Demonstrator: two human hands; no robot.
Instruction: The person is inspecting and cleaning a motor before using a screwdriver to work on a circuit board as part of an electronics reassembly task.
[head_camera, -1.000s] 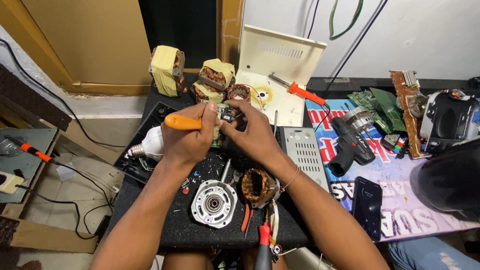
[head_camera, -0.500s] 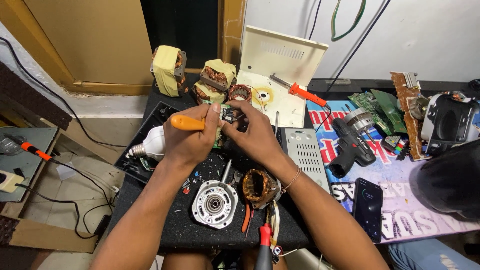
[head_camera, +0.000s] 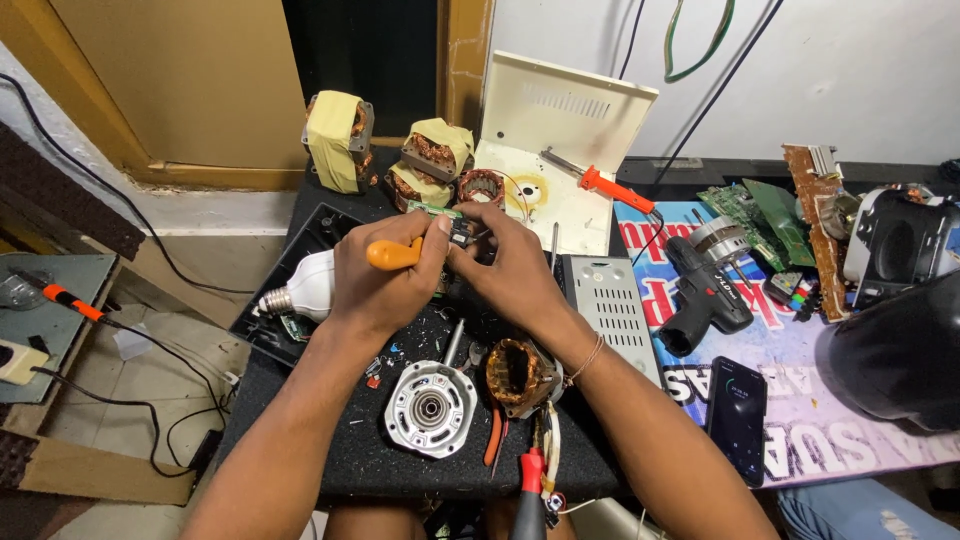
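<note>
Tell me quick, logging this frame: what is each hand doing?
Left hand: closed on an orange-handled screwdriver.
Right hand: closed, fingers pinching a small dark part.

Repair workshop: transformers (head_camera: 337, 140), motor parts (head_camera: 431, 408), drill (head_camera: 703, 290).

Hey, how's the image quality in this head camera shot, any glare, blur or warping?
Head view: evenly lit and sharp; soft shadows under both hands; straight edges bow toward the frame borders, a wide-lens warp; mild glare on the phone screen; the small part between the fingers is too tiny to resolve.
</note>
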